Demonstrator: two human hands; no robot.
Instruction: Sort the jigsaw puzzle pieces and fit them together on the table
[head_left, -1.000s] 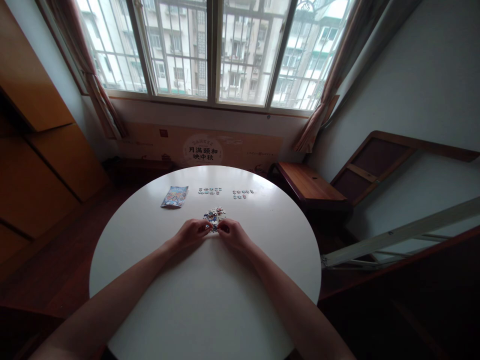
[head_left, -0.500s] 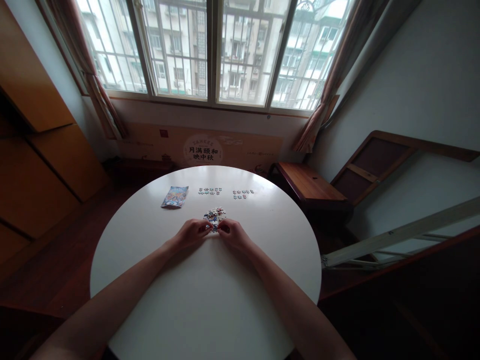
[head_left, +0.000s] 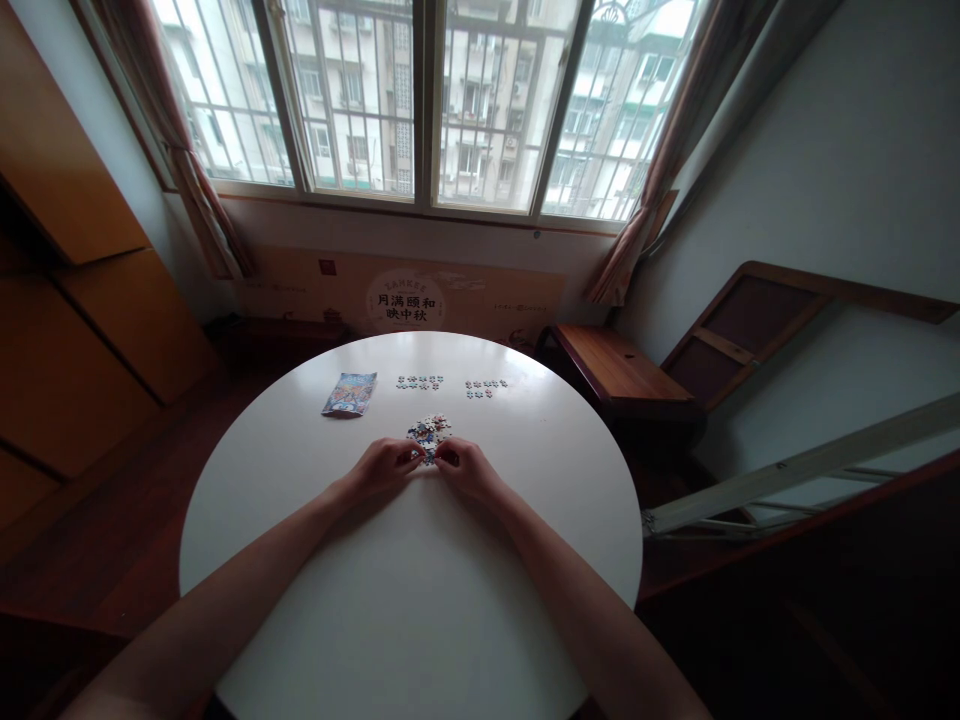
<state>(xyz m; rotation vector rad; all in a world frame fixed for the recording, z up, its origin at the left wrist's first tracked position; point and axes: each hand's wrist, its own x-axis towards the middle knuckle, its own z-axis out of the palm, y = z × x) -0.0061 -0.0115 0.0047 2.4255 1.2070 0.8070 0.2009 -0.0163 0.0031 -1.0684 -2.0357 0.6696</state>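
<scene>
A small heap of loose jigsaw pieces (head_left: 430,430), some pale and some coloured, lies near the middle of the white round table (head_left: 405,600). At its near edge, my left hand (head_left: 390,462) and my right hand (head_left: 466,464) face each other with fingertips pinched. Between them is a dark blue cluster of jigsaw pieces (head_left: 430,456), which the fingertips of both hands grip. Their exact shapes are too small to read, and the curled fingers partly cover them.
Behind the heap, jigsaw pieces lie in short rows, one group (head_left: 420,383) in the centre and another (head_left: 486,388) to the right. A colourful picture sheet or packet (head_left: 350,394) lies left. A wooden bench (head_left: 622,362) stands beyond the table's right edge, below the window.
</scene>
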